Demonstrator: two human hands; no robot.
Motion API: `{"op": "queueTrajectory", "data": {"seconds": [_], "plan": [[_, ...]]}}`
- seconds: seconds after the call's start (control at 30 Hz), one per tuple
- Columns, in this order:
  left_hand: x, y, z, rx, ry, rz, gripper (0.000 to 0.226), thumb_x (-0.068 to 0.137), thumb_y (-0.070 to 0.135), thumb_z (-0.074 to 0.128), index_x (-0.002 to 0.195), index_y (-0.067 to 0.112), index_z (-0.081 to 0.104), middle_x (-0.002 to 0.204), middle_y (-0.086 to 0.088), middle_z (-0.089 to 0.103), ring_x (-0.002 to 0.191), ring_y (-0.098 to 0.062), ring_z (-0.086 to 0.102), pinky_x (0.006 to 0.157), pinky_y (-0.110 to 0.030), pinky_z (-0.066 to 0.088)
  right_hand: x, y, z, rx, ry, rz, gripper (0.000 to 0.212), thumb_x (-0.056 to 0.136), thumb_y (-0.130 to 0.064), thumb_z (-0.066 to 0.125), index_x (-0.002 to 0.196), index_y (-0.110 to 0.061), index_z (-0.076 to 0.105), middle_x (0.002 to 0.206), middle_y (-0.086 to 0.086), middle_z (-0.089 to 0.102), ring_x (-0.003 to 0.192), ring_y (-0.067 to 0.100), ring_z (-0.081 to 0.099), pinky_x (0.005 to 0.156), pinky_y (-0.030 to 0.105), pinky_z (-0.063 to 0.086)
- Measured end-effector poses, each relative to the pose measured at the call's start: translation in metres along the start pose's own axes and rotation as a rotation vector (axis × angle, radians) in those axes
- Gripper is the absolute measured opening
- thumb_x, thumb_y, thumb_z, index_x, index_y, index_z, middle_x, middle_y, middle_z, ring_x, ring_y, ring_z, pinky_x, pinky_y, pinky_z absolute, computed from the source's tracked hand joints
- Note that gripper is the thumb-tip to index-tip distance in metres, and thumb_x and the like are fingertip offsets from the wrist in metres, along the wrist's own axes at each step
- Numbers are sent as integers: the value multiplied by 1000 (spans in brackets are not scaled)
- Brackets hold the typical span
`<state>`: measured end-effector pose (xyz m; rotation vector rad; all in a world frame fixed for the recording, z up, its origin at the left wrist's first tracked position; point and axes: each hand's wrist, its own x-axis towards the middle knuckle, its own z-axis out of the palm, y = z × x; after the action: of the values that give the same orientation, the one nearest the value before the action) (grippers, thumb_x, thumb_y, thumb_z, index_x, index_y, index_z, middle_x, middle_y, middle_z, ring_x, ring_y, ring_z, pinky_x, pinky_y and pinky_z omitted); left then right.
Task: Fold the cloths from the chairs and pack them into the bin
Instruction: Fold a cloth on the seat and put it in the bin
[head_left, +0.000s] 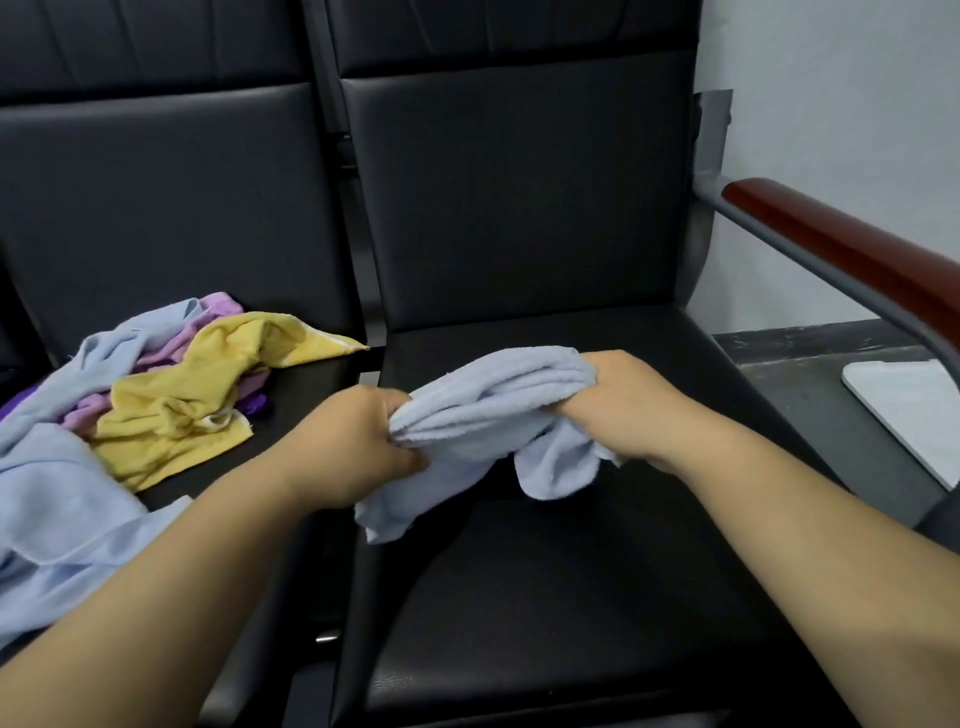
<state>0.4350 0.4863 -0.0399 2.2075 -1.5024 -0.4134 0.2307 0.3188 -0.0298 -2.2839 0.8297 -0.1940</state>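
Both the left hand (353, 447) and right hand (623, 410) grip a bunched, pale-blue terry cloth (488, 410) by its ends above the black seat (571, 597).

No readable text, label, brand, number or sign anywhere (cloths and chairs all plain).

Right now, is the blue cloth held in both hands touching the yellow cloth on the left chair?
Apart. The head view shows black seat between the held blue cloth and the yellow cloth.
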Motion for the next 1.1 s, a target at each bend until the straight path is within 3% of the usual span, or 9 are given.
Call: {"op": "queueTrajectory", "data": {"seconds": [0.1,0.3,0.43,0.53,0.63,0.73,0.83,0.93,1.1], "plan": [[-1,-1,-1,-189,85,4,19,83,30,67,87,12,67,75,-3,70,67,-20,62,61,-38,53,-7,-2,-4,269,-77,-38,6,86,-24,76,91,-22,73,67,9,68,53,20,55,49,33,43],[-4,17,-7,-616,103,45,12,94,4,65,105,1,63,76,-35,60,56,-29,54,47,-34,42,5,3,6,-466,-149,48,12,95,-21,61,86,-13,60,68,1,50,58,13,44,53,25,34],[0,7,-8,-350,-11,55,40,64,28,87,101,19,72,92,-1,77,89,-17,73,77,-39,59,7,0,3,-644,-66,-56,19,105,-18,48,90,-15,60,78,-4,54,69,12,51,60,23,41],[-1,-2,-6,-74,-31,13,24,59,35,75,79,24,68,75,6,72,66,-4,64,64,-34,53,0,2,-4,-109,13,25,18,103,-17,54,89,-13,64,68,-6,62,58,3,53,51,16,39],[0,-5,-7,-220,115,0,13,71,31,66,78,19,65,70,4,68,63,-10,61,60,-36,52,-11,-2,-9,381,-43,-19,2,91,-19,76,93,-20,75,71,-8,74,57,-2,63,50,16,46],[-1,0,-8,-519,213,-36,17,84,21,69,94,9,65,73,-11,69,61,-19,60,55,-36,46,-6,2,-6,57,-129,20,14,80,-19,83,89,-23,73,83,-2,77,73,11,72,66,27,58],[-2,6,-9,-656,195,-10,23,86,13,73,105,4,63,85,-32,66,65,-35,61,59,-48,47,4,2,1,-495,-104,43,21,95,-26,62,76,-23,55,71,-1,62,64,14,57,61,27,46],[-1,7,-14,-584,94,37,44,70,21,90,106,9,69,97,-20,73,90,-40,71,77,-59,56,4,4,-4,-246,1,79,24,102,-27,57,80,-19,60,75,0,63,64,10,54,58,23,43],[1,-9,-13,-96,5,46,28,61,37,75,83,21,68,78,0,72,78,-22,69,73,-48,57,-1,2,-5,214,0,57,15,97,-30,65,86,-21,71,60,-11,69,49,-2,59,48,17,45]]}}
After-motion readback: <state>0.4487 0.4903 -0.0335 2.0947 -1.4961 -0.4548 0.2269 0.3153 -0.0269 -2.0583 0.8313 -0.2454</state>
